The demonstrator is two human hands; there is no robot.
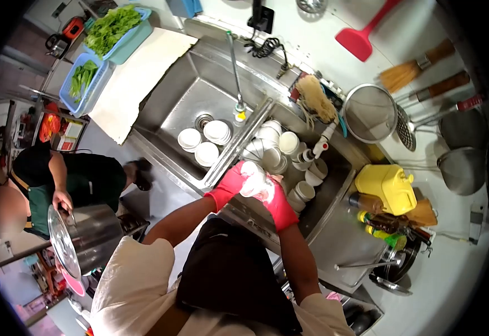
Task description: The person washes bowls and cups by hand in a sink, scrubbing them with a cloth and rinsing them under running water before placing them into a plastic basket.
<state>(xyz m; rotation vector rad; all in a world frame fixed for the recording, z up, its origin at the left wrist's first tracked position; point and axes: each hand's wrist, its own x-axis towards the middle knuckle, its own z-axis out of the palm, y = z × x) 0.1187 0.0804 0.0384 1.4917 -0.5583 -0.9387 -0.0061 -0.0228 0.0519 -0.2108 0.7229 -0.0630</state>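
My left hand (231,185) and my right hand (276,203), both in red rubber gloves, meet over the front edge of the right sink basin (334,190). Between them is a small white cup (250,178), washed out by glare. The left fingers are closed on it from one side; the right fingers close against its other side, with whitish foam or cloth on the glove that I cannot make out. White cups (289,142) lie heaped in the right basin, beyond my hands. Stacks of white cups (217,132) stand in the left basin (169,120), near its drain.
A faucet (239,105) reaches over the basins' divider. At right are a strainer (370,113), a yellow jug (387,187) and bottles (387,224). Baskets of greens (113,31) stand at upper left. A person at left holds a large metal pot (90,238).
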